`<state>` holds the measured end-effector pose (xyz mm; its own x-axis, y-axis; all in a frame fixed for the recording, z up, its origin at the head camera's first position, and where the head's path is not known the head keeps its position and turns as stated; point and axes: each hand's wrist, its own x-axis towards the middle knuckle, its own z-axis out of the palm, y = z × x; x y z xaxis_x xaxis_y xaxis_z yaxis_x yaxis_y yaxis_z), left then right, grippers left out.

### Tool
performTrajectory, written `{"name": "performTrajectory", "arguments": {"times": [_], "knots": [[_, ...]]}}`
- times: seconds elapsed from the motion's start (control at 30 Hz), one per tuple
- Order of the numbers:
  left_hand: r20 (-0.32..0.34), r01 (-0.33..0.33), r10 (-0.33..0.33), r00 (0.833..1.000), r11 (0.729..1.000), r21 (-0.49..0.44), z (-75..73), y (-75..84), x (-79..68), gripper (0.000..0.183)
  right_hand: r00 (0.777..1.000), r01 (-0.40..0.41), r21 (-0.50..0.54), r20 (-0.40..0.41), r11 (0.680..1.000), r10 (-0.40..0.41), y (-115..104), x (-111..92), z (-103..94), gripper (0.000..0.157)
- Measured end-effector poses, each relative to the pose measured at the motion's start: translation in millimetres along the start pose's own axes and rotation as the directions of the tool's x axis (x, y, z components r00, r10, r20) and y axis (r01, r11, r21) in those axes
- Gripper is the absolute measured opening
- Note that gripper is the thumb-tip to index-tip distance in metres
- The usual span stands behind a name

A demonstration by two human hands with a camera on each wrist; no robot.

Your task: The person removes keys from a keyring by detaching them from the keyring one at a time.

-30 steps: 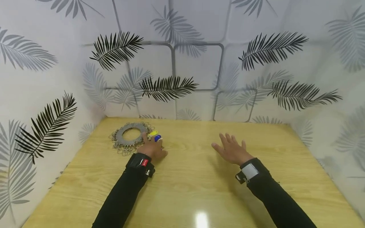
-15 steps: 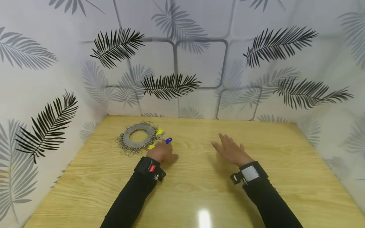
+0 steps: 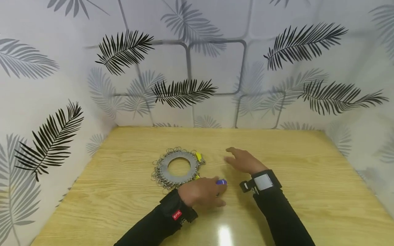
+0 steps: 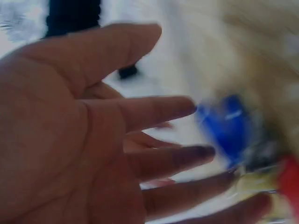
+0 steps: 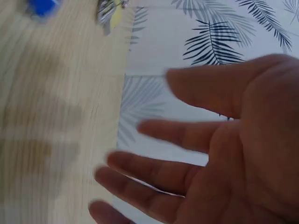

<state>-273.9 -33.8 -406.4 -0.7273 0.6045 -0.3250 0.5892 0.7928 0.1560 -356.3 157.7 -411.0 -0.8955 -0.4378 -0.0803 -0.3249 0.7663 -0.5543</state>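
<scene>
A flat grey ring (image 3: 163,169), hung around its rim with several small wire loops, lies on the table in the head view. My left hand (image 3: 201,192) is at its near right side, fingers nearly straight in the left wrist view, fingertips by a blue key tag (image 3: 221,182). Whether they touch the tag is too blurred to tell. At the ring's right edge sits a yellow key tag (image 3: 198,156) with a key. Something red (image 4: 289,179) shows blurred below the blue tag in the left wrist view. My right hand (image 3: 244,161) hovers to the right, fingers spread and holding nothing.
The wooden table (image 3: 307,191) meets a leaf-patterned wall (image 3: 212,112) at the back. Patterned walls also flank both sides. A light reflection lies on the tabletop near the front.
The ring and its tags have moved right and nearer along with my left hand. My right hand has turned and shifted slightly left.
</scene>
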Motion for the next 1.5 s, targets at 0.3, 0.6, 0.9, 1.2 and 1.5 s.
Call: {"name": "performTrajectory", "arguments": {"times": [0.3, 0.6, 0.9, 1.2, 1.5], "knots": [[-0.260, 0.026, -0.064, 0.964, 0.989, -0.146, -76.3, -20.6, -27.9, 0.040, 0.982, 0.180, -0.118, 0.087, 0.977, -0.171, -27, 39, 21.4, 0.050], [-0.351, 0.002, -0.142, 0.926, 0.929, -0.371, -92.1, -49.7, -37.8, 0.041, 0.998, 0.057, -0.189, 0.035, 0.980, -0.051, -37, 49, 44.4, 0.015], [-0.249, 0.048, -0.136, 0.959, 0.943, -0.330, -79.6, -58.4, -5.6, 0.031, 0.988, 0.151, 0.004, 0.031, 0.989, -0.151, -16, 45, 32.7, 0.008], [-0.137, 0.090, -0.148, 0.980, 0.930, -0.357, -44.1, -82.4, 40.4, 0.014, 0.957, 0.285, 0.100, 0.025, 0.953, -0.288, -26, 33, 20.1, 0.011], [-0.262, -0.013, -0.091, 0.961, 0.928, -0.372, -44.2, -94.5, 44.8, 0.007, 0.965, 0.257, 0.148, 0.020, 0.955, -0.263, -25, 30, 8.4, 0.010]]}}
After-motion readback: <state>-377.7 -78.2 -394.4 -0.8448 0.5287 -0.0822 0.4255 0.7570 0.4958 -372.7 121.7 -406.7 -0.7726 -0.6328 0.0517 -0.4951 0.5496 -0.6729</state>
